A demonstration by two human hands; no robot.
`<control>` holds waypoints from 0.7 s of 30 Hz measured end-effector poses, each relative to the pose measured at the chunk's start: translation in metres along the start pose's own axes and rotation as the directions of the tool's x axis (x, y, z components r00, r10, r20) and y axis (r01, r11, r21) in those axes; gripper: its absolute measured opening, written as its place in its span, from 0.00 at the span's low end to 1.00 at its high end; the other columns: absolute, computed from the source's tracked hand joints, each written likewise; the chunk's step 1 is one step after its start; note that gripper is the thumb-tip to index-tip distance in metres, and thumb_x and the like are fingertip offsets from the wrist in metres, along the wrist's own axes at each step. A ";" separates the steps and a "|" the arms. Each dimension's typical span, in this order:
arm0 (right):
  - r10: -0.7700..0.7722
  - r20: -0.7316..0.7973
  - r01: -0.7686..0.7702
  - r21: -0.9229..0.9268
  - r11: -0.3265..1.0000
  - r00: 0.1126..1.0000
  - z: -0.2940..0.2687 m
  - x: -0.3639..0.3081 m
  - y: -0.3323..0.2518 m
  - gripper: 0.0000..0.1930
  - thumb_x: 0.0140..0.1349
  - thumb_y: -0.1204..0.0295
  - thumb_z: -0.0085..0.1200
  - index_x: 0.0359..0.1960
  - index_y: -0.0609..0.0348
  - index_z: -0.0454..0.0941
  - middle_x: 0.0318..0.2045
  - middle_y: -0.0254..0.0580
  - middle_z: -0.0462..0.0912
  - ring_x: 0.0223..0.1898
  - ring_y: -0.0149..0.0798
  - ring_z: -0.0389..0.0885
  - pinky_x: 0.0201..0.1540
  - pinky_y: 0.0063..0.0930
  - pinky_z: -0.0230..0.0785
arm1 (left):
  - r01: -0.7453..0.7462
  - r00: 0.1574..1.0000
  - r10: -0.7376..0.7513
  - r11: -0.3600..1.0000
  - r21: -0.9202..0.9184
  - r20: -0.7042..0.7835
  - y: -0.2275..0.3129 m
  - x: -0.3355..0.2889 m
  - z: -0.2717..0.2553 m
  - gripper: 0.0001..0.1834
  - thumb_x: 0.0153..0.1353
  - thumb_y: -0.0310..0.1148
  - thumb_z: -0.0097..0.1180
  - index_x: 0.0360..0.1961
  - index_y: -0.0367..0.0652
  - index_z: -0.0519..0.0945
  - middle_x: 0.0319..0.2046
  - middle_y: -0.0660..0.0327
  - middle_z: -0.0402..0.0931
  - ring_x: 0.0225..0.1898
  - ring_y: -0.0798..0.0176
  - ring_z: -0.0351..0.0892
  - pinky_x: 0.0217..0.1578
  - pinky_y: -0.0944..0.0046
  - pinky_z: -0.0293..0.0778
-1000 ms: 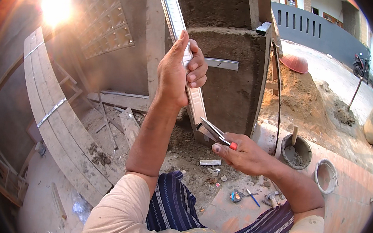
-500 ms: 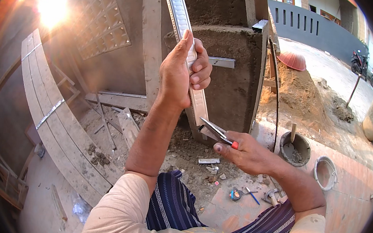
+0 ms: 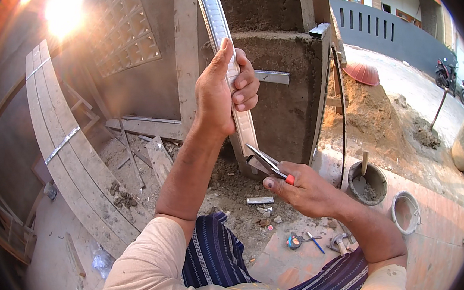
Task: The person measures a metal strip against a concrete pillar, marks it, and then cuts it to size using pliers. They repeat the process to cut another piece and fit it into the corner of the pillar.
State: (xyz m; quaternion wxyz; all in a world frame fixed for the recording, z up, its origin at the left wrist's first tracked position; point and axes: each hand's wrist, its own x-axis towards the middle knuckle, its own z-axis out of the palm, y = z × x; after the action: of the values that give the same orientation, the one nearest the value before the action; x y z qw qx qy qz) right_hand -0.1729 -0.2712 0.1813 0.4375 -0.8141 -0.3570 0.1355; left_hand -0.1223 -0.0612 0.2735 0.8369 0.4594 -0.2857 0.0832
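A long, ribbed metal channel (image 3: 210, 13) slants down from the top edge, with my left hand (image 3: 218, 92) wrapped round it and the thumb pointing up along it. My right hand (image 3: 308, 190) grips red-handled metal snips (image 3: 267, 162) at the channel's lower end. Their blades are spread about that end; whether they bite into the metal I cannot tell. Behind the channel rises a rough cement-covered column (image 3: 284, 108), with a short metal strip (image 3: 271, 76) on its face. An offcut of metal channel (image 3: 260, 200) lies on the rubble below.
On the floor by my right knee are a tape measure (image 3: 293, 241), a blue pen (image 3: 316, 243) and a hammer (image 3: 339, 243). Two buckets, a mortar bucket (image 3: 370, 195) and a paler bucket (image 3: 405, 213), stand at right. Long boards (image 3: 73, 149) lean at left; a sand pile (image 3: 371, 112) lies beyond.
The channel and both hands have shifted very slightly left in the picture, along with much of the scene. Both grips look the same.
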 end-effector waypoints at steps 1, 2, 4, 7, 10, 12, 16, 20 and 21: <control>0.017 0.010 -0.017 0.008 1.000 1.000 -0.001 0.000 -0.002 0.28 0.76 0.49 0.50 0.39 0.70 0.76 0.27 0.52 0.77 0.32 0.45 0.75 0.40 0.45 0.69 | 0.001 1.000 -0.001 1.000 -0.001 0.002 0.000 0.000 -0.001 0.22 0.77 0.56 0.49 0.38 0.47 0.74 0.20 0.70 0.60 0.14 0.78 0.55 0.12 0.76 0.54; 0.033 0.020 -0.033 0.016 0.999 0.999 -0.002 0.000 -0.007 0.28 0.76 0.49 0.50 0.39 0.70 0.76 0.27 0.52 0.77 0.32 0.45 0.75 0.40 0.45 0.69 | 0.011 1.000 -0.011 1.000 0.013 -0.010 -0.001 0.000 0.000 0.22 0.76 0.56 0.49 0.38 0.47 0.74 0.20 0.70 0.60 0.13 0.78 0.55 0.12 0.76 0.54; 0.052 0.030 -0.053 0.027 0.998 0.998 -0.003 0.000 -0.009 0.28 0.76 0.49 0.50 0.40 0.70 0.76 0.28 0.53 0.77 0.32 0.46 0.76 0.40 0.45 0.69 | 0.031 0.999 -0.030 0.999 0.037 -0.029 -0.004 -0.002 0.005 0.22 0.76 0.56 0.49 0.38 0.47 0.74 0.20 0.70 0.60 0.13 0.78 0.55 0.12 0.76 0.54; 0.030 0.016 -0.031 0.028 0.999 0.999 -0.003 0.000 -0.007 0.28 0.76 0.49 0.50 0.39 0.70 0.76 0.28 0.54 0.77 0.32 0.46 0.76 0.40 0.45 0.69 | 0.020 0.999 -0.019 0.999 0.030 -0.029 -0.004 -0.003 0.008 0.22 0.76 0.56 0.49 0.38 0.48 0.74 0.20 0.70 0.60 0.13 0.78 0.55 0.12 0.75 0.53; -0.031 -0.029 0.031 0.010 0.999 0.999 -0.002 -0.001 -0.002 0.28 0.76 0.49 0.50 0.39 0.71 0.76 0.28 0.54 0.77 0.32 0.46 0.76 0.40 0.45 0.69 | 0.023 1.000 -0.023 1.000 0.007 0.007 -0.005 0.000 0.004 0.22 0.76 0.56 0.50 0.38 0.48 0.74 0.20 0.70 0.60 0.14 0.78 0.56 0.12 0.75 0.53; -0.052 -0.038 0.053 0.015 0.999 0.998 0.000 0.000 0.002 0.29 0.76 0.49 0.50 0.39 0.71 0.76 0.28 0.54 0.77 0.32 0.46 0.76 0.40 0.45 0.69 | 0.023 1.000 -0.023 1.000 0.017 -0.012 -0.005 -0.001 0.004 0.22 0.76 0.56 0.50 0.38 0.48 0.74 0.20 0.70 0.60 0.14 0.77 0.56 0.12 0.75 0.53; 0.020 0.015 -0.020 0.029 0.999 1.000 -0.003 0.000 -0.006 0.29 0.76 0.48 0.49 0.39 0.71 0.76 0.28 0.54 0.77 0.32 0.45 0.76 0.39 0.45 0.69 | 0.013 1.000 -0.013 1.000 0.024 -0.018 -0.005 -0.001 0.004 0.21 0.76 0.56 0.50 0.39 0.48 0.74 0.20 0.70 0.60 0.14 0.77 0.56 0.12 0.75 0.54; -0.002 -0.002 0.002 0.075 0.997 1.000 0.001 -0.001 0.000 0.29 0.76 0.48 0.49 0.38 0.70 0.76 0.27 0.52 0.77 0.32 0.44 0.76 0.39 0.45 0.70 | 0.008 1.000 -0.007 0.999 0.050 -0.017 -0.008 -0.001 0.006 0.21 0.77 0.56 0.49 0.39 0.48 0.74 0.20 0.69 0.60 0.14 0.77 0.56 0.12 0.75 0.54; -0.005 -0.009 0.006 0.080 0.997 1.000 0.001 -0.001 0.001 0.30 0.76 0.47 0.49 0.38 0.70 0.76 0.27 0.52 0.77 0.32 0.43 0.76 0.39 0.44 0.70 | 0.007 1.000 -0.006 0.998 0.060 -0.023 -0.008 -0.001 0.006 0.21 0.77 0.55 0.49 0.39 0.48 0.74 0.20 0.69 0.60 0.14 0.77 0.57 0.12 0.75 0.54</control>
State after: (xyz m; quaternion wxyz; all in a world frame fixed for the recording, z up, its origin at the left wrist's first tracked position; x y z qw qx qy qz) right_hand -0.1736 -0.2713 0.1798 0.4717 -0.7955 -0.3516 0.1448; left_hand -0.1220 -0.0708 0.2695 0.8262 0.4841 -0.2722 0.0943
